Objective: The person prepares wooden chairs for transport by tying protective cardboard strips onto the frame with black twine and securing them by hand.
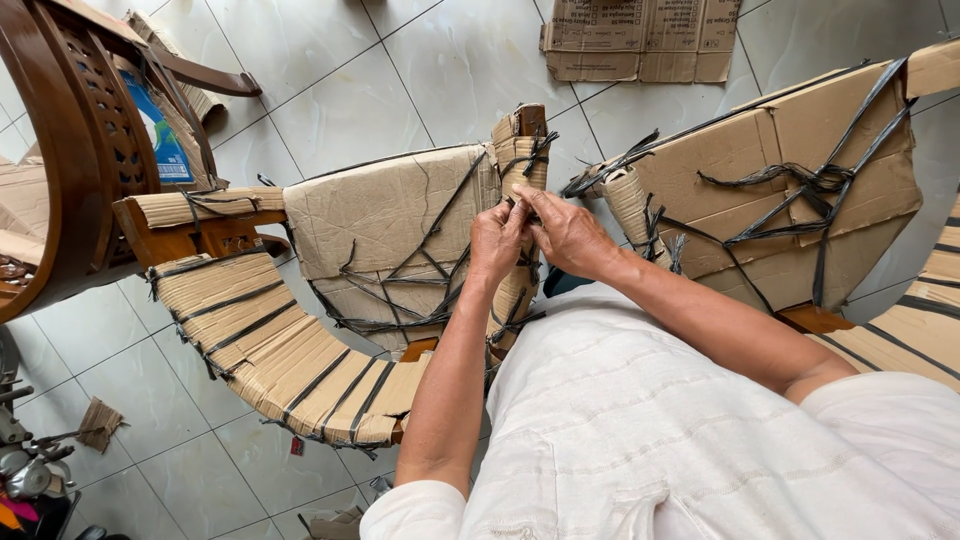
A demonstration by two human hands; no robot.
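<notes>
A wooden chair wrapped in brown cardboard point(385, 225) and tied with black straps stands in front of me. My left hand point(497, 242) and my right hand point(565, 232) meet at its cardboard-wrapped post point(522, 140), fingers pinched on the black strap point(520, 205) there. The chair's curved arm point(270, 345), bound in corrugated cardboard strips, sweeps to the lower left. I cannot see the strap's ends under my fingers.
A second cardboard-wrapped chair point(800, 180) stands close on the right. An unwrapped dark wooden chair point(70, 150) is at the left. A flat cardboard sheet point(640, 38) lies on the white tiled floor, a cardboard scrap point(100, 420) at lower left.
</notes>
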